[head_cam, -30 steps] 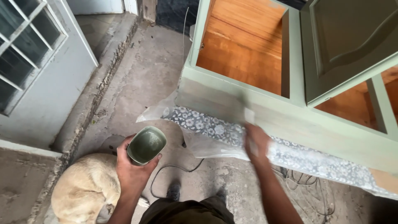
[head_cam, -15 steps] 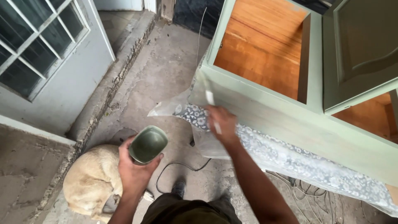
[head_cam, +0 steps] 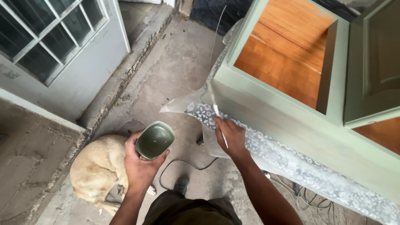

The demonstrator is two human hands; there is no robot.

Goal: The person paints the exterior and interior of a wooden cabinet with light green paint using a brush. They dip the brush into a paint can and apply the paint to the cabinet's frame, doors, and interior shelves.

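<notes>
The left hand sits in the lower middle of the frame. It is wrapped around a small squashed plastic cup with green paint inside. The cup's open top faces up, and the fingers curl around its side and bottom.

The right hand is just right of the middle. Its fingers pinch a thin paintbrush with a pale handle. The brush points up toward the lower corner of a big wooden cabinet painted pale green. The brush tip looks like it touches the corner edge, but it is too thin to be sure.

The cabinet fills the right side of the frame. Inside it is bare orange-brown wood. A green cabinet door stands open at the upper right.

Under the cabinet lies a clear plastic sheet with a white flower pattern. It hangs over the grey concrete floor.

A tan dog lies curled up at the lower left, just beside the left arm. A black cord snakes on the floor between the hands. A grey door with glass panes is at the upper left.
</notes>
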